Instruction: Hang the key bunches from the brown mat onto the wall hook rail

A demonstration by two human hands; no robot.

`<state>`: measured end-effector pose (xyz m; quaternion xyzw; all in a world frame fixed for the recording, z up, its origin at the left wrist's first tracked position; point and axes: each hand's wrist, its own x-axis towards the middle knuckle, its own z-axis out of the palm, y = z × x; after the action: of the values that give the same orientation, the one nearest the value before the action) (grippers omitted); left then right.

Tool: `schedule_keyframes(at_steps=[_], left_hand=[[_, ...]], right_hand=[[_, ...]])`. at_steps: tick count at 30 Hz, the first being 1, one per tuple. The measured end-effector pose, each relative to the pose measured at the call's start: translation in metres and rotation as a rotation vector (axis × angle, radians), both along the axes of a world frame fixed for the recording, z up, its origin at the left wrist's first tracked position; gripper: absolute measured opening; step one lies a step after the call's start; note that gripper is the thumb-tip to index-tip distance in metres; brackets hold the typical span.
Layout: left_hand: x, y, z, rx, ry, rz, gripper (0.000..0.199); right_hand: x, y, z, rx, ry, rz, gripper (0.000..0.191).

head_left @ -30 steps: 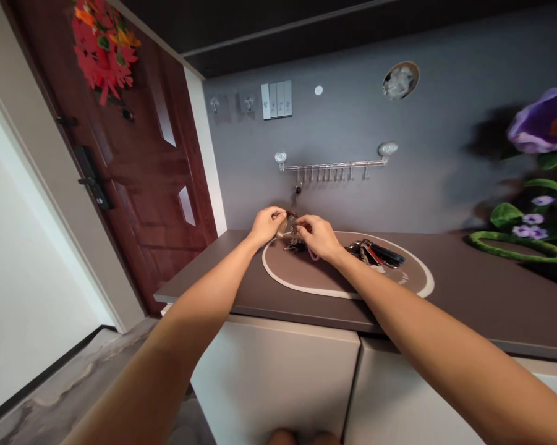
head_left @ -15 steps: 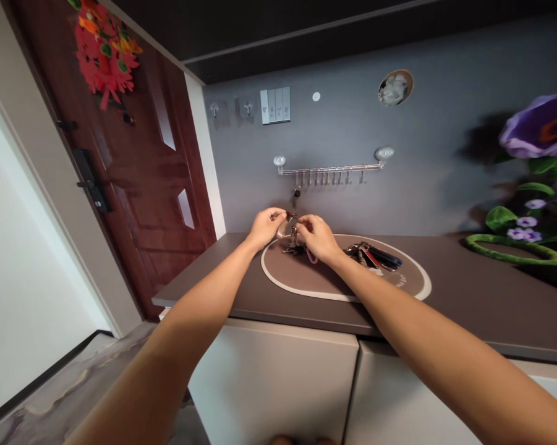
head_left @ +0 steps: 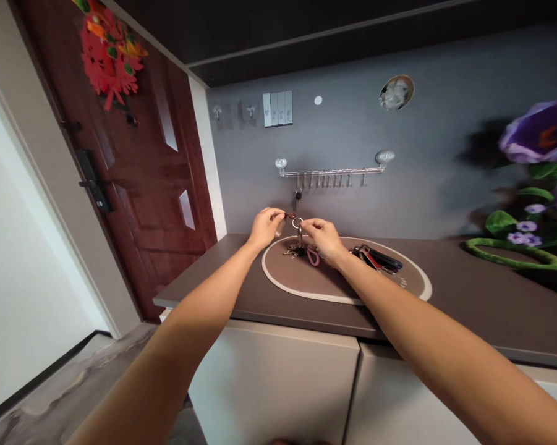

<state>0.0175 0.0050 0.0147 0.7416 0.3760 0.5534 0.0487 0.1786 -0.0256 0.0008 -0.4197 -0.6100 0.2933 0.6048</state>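
My left hand point(head_left: 265, 227) pinches a small brown strap point(head_left: 290, 216) joined to a metal key ring point(head_left: 297, 222). The ring's right side is between the fingertips of my right hand point(head_left: 323, 236). Below the ring, keys point(head_left: 299, 235) dangle over the oval brown mat point(head_left: 306, 290). On the mat lie more keys point(head_left: 293, 251) and a pink loop point(head_left: 313, 255), beneath my hands. A bundle of keys with dark and red holders point(head_left: 375, 257) rests at the mat's right. Behind the ring, one key with a black head point(head_left: 298, 195) hangs from the hook rail point(head_left: 334, 173).
The dark counter point(head_left: 459, 296) meets a grey wall with switches point(head_left: 278, 109). Purple plush flowers point(head_left: 538, 136) with a green ring base point(head_left: 514, 252) stand at the right. A dark shelf point(head_left: 334, 31) overhangs. A red-brown door point(head_left: 153, 173) is at the left.
My right hand has shifted slightly right, and the metal ring now shows plainly between my hands. More of the pink loop is visible. The view has tilted slightly.
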Motion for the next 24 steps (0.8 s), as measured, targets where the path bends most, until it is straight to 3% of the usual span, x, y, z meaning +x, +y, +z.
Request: schedule_keyframes(at_steps=[11,24], left_hand=[[-0.001,-0.006,-0.002,0.236,0.415,0.164,0.024],[0.009,-0.011,-0.006,0.223,0.589,0.08,0.021]], right_hand=[[0.009,0.005,0.007,0.071,-0.105,-0.129,0.022],[0.014,0.008,0.006,0.301,-0.369,-0.32,0.024]])
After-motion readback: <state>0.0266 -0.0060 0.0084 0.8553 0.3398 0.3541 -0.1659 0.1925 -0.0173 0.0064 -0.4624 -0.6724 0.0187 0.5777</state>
